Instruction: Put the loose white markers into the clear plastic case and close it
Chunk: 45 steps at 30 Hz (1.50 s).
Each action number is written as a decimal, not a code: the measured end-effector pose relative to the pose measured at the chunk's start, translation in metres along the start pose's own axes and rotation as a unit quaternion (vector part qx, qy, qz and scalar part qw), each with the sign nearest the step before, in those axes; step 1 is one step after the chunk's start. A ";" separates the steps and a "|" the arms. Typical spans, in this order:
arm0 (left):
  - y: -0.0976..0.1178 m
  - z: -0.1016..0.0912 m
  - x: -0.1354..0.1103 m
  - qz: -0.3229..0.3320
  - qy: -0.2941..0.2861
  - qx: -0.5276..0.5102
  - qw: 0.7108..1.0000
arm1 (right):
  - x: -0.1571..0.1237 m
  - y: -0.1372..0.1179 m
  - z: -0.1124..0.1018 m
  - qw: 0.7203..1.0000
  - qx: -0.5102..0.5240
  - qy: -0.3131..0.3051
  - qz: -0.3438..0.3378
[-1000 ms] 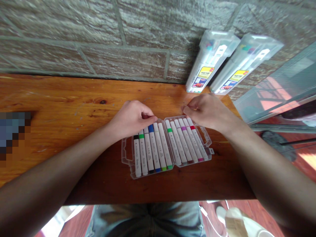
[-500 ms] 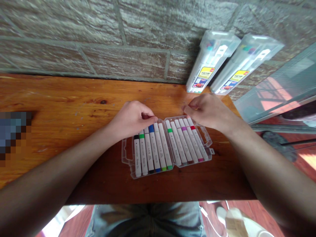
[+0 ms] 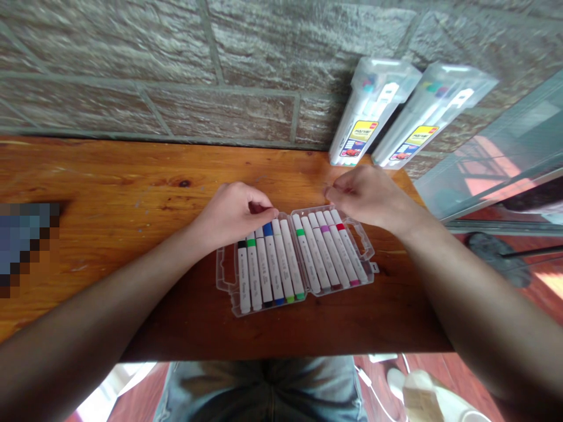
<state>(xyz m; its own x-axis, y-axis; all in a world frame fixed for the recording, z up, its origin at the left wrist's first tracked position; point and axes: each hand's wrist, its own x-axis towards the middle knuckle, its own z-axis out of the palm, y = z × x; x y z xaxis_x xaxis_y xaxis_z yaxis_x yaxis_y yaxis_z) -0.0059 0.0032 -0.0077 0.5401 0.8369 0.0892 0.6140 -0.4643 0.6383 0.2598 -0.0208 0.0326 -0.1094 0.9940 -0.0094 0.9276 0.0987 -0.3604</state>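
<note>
An open clear plastic marker case (image 3: pixel 226 287) lies on the wooden table, both halves flat and filled with white markers (image 3: pixel 288 264) with coloured bands and tips. My left hand (image 3: pixel 237 208) is over the top of the left half, hiding some marker ends. Its thumb and index finger are pinched together near the case's upper edge. Past the upper right corner of the case, my right hand (image 3: pixel 365 196) has its fingers curled in, thumb against index finger. Whether either pinch holds anything is hidden.
Two closed, clear marker boxes (image 3: pixel 373 111) with yellow labels lean against the stone wall (image 3: pixel 176 53) at the back right. A pixelated dark object (image 3: pixel 24 237) sits at the table's left. The table's front edge borders my lap; glass stands to the right.
The whole view has shifted very slightly. Both hands keep the same pinched poses, and the markers lie as before.
</note>
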 end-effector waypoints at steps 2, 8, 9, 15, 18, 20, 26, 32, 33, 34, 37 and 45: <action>0.000 -0.002 -0.001 -0.008 0.002 -0.007 1.000 | 0.002 0.003 0.001 1.000 -0.010 0.017 0.001; -0.011 -0.018 -0.007 -0.054 0.061 -0.092 0.992 | 0.009 0.018 0.001 0.996 0.075 0.034 0.034; -0.013 -0.023 -0.011 -0.073 0.067 -0.116 0.988 | 0.009 0.022 -0.001 0.993 0.104 0.022 0.047; -0.014 -0.053 -0.070 -0.187 0.128 -0.226 0.947 | -0.017 0.042 -0.010 0.954 0.238 -0.042 0.180; -0.009 -0.053 -0.110 -0.272 0.113 -0.353 0.888 | -0.040 0.049 -0.009 0.920 0.320 -0.065 0.219; -0.005 -0.049 -0.129 -0.305 0.093 -0.435 0.842 | -0.054 0.050 -0.007 0.908 0.348 -0.066 0.222; 0.004 -0.035 -0.140 -0.324 0.035 -0.616 0.717 | -0.075 0.045 0.003 0.884 0.418 -0.045 0.206; 0.015 -0.029 -0.139 -0.320 0.091 -0.630 0.702 | -0.091 0.039 0.012 0.846 0.503 -0.002 0.179; 0.019 -0.028 -0.139 -0.314 0.106 -0.632 0.701 | -0.095 0.037 0.013 0.839 0.514 0.015 0.177; 0.023 -0.027 -0.140 -0.304 0.119 -0.634 0.701 | -0.099 0.035 0.015 0.833 0.524 0.030 0.176; 0.035 -0.022 -0.140 -0.261 0.163 -0.634 0.710 | -0.112 0.027 0.021 0.814 0.548 0.080 0.176; 0.075 0.003 -0.130 -0.123 0.225 -0.620 0.741 | -0.131 -0.004 0.043 0.772 0.593 0.176 0.144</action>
<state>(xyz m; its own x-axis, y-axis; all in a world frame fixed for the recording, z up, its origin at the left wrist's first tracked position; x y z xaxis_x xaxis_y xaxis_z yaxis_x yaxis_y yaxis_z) -0.0286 -0.1416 0.0263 0.0820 0.9935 -0.0789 -0.4901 0.1091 0.8648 0.2553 -0.1534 -0.0044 0.3380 0.9385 -0.0698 -0.1076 -0.0352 -0.9936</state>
